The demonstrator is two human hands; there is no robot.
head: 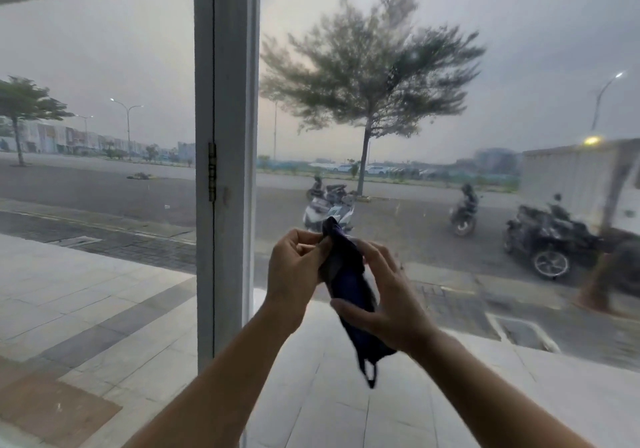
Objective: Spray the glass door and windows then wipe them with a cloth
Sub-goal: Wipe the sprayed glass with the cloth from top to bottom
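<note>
**A:** What are the hands doing on your feed?

**B:** I'm watching both of them being held up in front of the chest. The left hand (294,267) is pinching the top edge of the cloth (349,281), with the thumb against curled fingers. The right hand (384,295) is wrapping round it lower down, thumb crossing underneath and fingers bending over the front.

**A:** And the cloth itself?

**B:** It's dark, navy or purple, and it's hanging bunched between the two hands. A thin loop is dangling below the right palm. It's blurring a little, so I'm not making out any folds.

**A:** Where is it sitting against the glass?

**B:** I'm seeing it in front of the right pane (450,49), just right of the white frame post (225,101). I'm not able to tell whether it's touching the glass. The left pane (97,66) is lying on the other side of the post, and a brass hinge (212,172) is showing on the seam at mid height.

**A:** Anything beyond the glass?

**B:** I'm looking through at a tree (367,66), a white scooter (329,210) directly behind the cloth's top, a dark motorcycle (550,239) and a white truck (581,184) at far right.
</note>
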